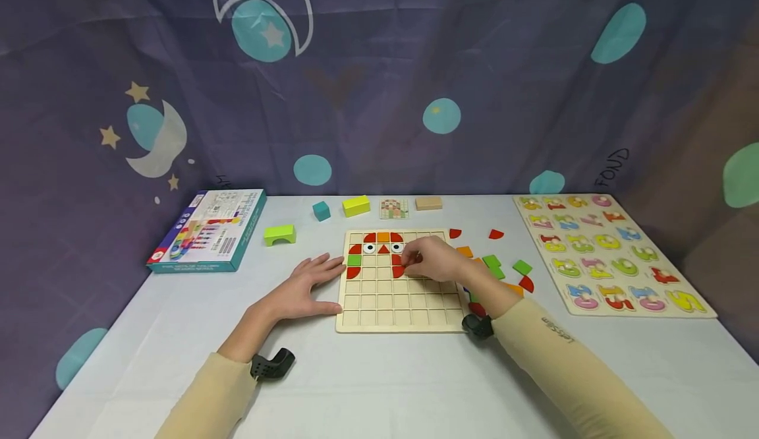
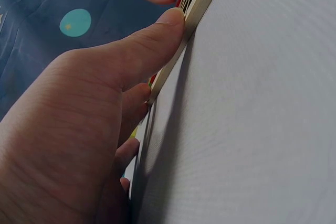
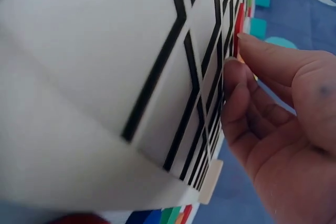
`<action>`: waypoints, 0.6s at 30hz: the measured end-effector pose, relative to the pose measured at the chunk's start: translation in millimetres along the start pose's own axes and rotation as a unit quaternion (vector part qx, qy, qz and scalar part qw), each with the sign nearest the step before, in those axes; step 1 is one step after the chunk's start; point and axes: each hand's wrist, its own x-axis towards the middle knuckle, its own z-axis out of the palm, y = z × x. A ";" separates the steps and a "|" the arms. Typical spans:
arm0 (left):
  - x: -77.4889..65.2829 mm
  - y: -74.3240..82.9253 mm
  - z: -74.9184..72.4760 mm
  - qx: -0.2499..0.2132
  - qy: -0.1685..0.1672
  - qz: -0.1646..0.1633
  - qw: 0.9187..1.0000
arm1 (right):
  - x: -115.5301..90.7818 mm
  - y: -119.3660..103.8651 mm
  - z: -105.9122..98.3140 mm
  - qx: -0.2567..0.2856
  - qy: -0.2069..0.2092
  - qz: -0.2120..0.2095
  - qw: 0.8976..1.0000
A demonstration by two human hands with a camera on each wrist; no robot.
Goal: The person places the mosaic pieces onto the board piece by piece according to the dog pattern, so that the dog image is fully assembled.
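Observation:
A wooden grid board (image 1: 367, 320) lies on the table, with red, green and orange pieces and two eye tiles (image 1: 369, 248) set in its upper rows. My left hand (image 1: 305, 289) rests at the board's left side, fingers spread, fingertips and thumb at the edge; in the left wrist view the thumb lies along the rim (image 2: 202, 3). Over the board's right half, my right hand (image 1: 435, 259) has its fingers curled and pinches a red quarter-circle piece (image 1: 397, 271) at a grid cell. The right wrist view shows the thumb tip against the red piece (image 3: 239, 24).
Loose green (image 1: 522, 267), red (image 1: 496, 234) and orange pieces lie right of the board, partly under my right forearm. Behind it stand blocks (image 1: 356, 205) and a small pattern card (image 1: 394, 209). A box (image 1: 207, 228) lies left, a number puzzle (image 1: 617, 254) right.

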 end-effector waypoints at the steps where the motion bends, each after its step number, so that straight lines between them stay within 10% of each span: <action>1: -0.2 0.1 -0.2 0.000 -0.001 0.000 1.000 | 0.7 -0.5 0.4 -0.009 0.000 -0.004 1.000; 18: -0.2 0.0 -0.5 0.010 -0.005 0.008 1.000 | -1.9 3.5 -7.7 0.034 0.005 0.020 0.999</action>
